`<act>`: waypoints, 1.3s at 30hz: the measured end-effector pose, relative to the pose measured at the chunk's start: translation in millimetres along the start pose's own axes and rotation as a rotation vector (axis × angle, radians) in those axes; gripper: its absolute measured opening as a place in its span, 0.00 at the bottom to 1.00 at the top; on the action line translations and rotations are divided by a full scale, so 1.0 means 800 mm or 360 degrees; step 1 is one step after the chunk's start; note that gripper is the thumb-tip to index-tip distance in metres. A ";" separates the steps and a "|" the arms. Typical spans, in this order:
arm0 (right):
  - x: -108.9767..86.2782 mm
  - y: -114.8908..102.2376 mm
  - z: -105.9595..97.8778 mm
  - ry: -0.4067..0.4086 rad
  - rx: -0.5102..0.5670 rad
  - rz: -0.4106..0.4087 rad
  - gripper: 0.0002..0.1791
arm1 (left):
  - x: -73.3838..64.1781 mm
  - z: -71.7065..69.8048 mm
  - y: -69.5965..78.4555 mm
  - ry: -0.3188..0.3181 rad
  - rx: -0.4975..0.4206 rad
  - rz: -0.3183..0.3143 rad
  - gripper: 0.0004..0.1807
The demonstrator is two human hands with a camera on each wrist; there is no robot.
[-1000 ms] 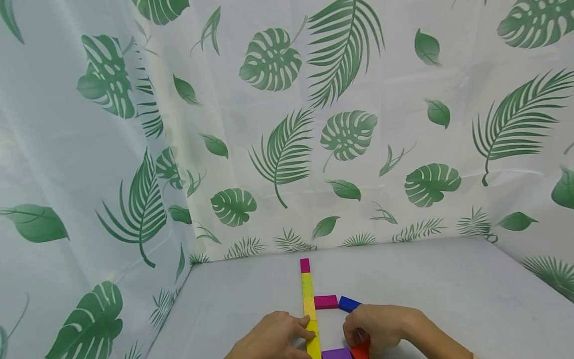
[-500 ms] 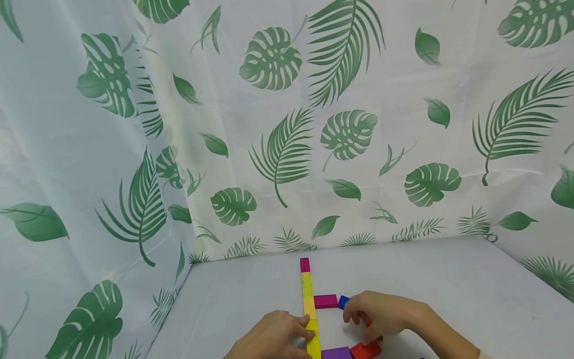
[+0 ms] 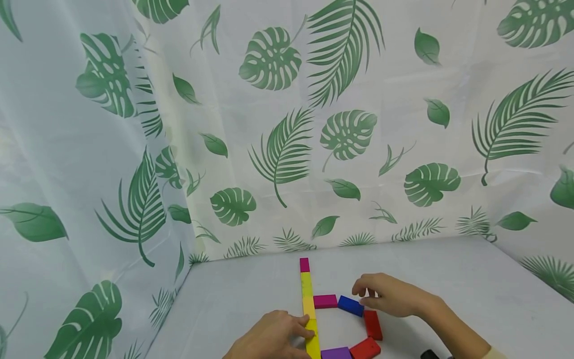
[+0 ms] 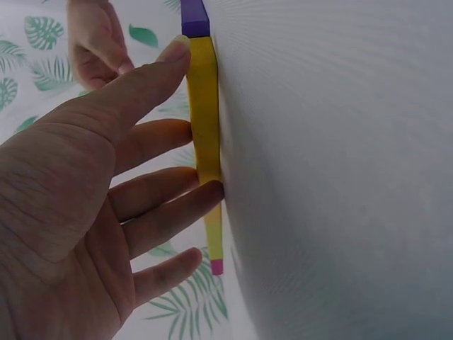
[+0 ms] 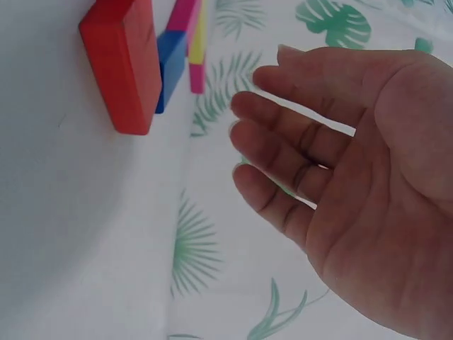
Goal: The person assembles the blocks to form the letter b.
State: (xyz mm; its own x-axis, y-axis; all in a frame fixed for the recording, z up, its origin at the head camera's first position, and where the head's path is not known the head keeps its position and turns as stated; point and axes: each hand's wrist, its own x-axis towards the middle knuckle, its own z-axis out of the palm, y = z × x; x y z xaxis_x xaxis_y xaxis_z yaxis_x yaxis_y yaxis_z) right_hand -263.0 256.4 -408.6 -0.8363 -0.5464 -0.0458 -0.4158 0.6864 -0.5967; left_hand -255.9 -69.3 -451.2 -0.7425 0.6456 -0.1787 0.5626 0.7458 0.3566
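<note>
A straight row of blocks runs away from the person in the head view: yellow blocks (image 3: 312, 339) with a magenta block (image 3: 304, 265) at the far end. My left hand (image 3: 273, 336) rests at the row's left side, its fingertips touching the nearest yellow block. In the left wrist view the thumb reaches the seam with a purple block (image 4: 195, 18). Right of the row, a magenta block (image 3: 325, 301), a blue block (image 3: 351, 305), two red blocks (image 3: 373, 324) and the purple block form a curve. My right hand (image 3: 390, 295) hovers by the blue block, fingers loosely bent, holding nothing.
The blocks lie on a white tabletop (image 3: 246, 289). A white curtain (image 3: 287, 169) with green leaf prints hangs behind and along the sides. Part of a black object (image 3: 429, 354) shows at the bottom edge, near the right forearm.
My right hand has moved from the near red block to the far side of the curve and let go. Both red blocks and the blue one are now uncovered. The left hand stays put.
</note>
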 end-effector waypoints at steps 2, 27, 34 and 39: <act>-0.001 0.002 -0.001 -0.0011 0.0007 0.0026 0.12 | 0.000 0.000 0.000 -0.0002 -0.0006 0.0005 0.19; -0.002 0.013 0.013 -0.0178 -0.0086 0.0420 0.21 | 0.000 -0.002 -0.004 0.0001 0.0033 0.0083 0.20; -0.004 0.011 0.013 -0.0174 -0.0096 0.0364 0.21 | -0.001 -0.003 -0.003 0.0009 0.0066 0.0096 0.21; -0.004 0.010 0.013 -0.0173 -0.0103 0.0372 0.21 | -0.001 -0.003 -0.003 0.0012 0.0063 0.0098 0.21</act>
State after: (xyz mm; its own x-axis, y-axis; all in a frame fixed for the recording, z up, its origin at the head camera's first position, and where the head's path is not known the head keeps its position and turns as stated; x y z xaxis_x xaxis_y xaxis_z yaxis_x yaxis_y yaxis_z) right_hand -260.1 258.3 -421.3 -0.8704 -0.4154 -0.2643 -0.2407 0.8273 -0.5076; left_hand -257.4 -72.0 -449.3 -0.7086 0.6893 -0.1506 0.6213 0.7107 0.3300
